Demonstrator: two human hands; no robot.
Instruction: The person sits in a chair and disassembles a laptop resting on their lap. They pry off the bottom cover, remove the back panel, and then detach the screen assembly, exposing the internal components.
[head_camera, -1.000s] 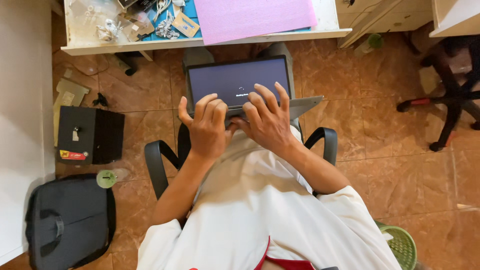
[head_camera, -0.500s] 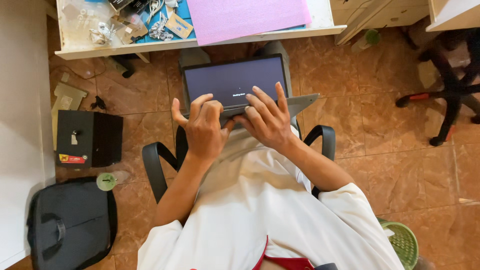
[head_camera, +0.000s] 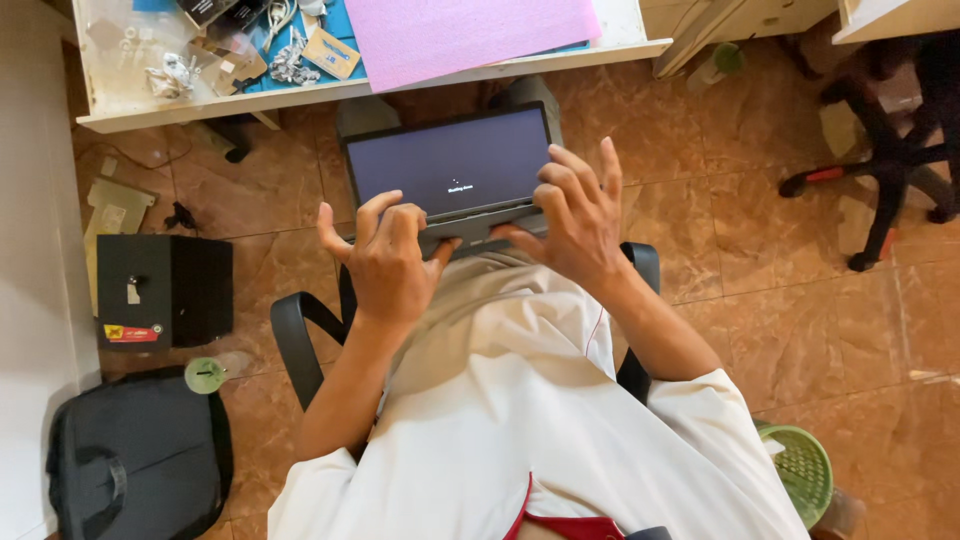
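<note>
An open grey laptop (head_camera: 450, 165) rests on my lap, its dark screen showing a small white mark in the middle. My left hand (head_camera: 387, 262) hovers over the left of the keyboard, fingers curled and spread. Over the right side my right hand (head_camera: 572, 215) spreads its fingers, the fingertips at the keys and the screen's lower edge. Neither hand holds anything. I sit in a black armchair (head_camera: 296, 340) wearing a white shirt, which hides most of the keyboard.
A white desk (head_camera: 300, 95) ahead carries a pink sheet (head_camera: 470, 30), small parts and plastic bags. On the tiled floor: a black box (head_camera: 165, 290), a black bag (head_camera: 135, 455) and a green lid at left, a green basket (head_camera: 800, 470) at right, a black chair base (head_camera: 880, 160).
The view has shifted slightly. My right hand has moved a little to the right with its fingers raised and spread wider; my left hand stays over the keyboard.
</note>
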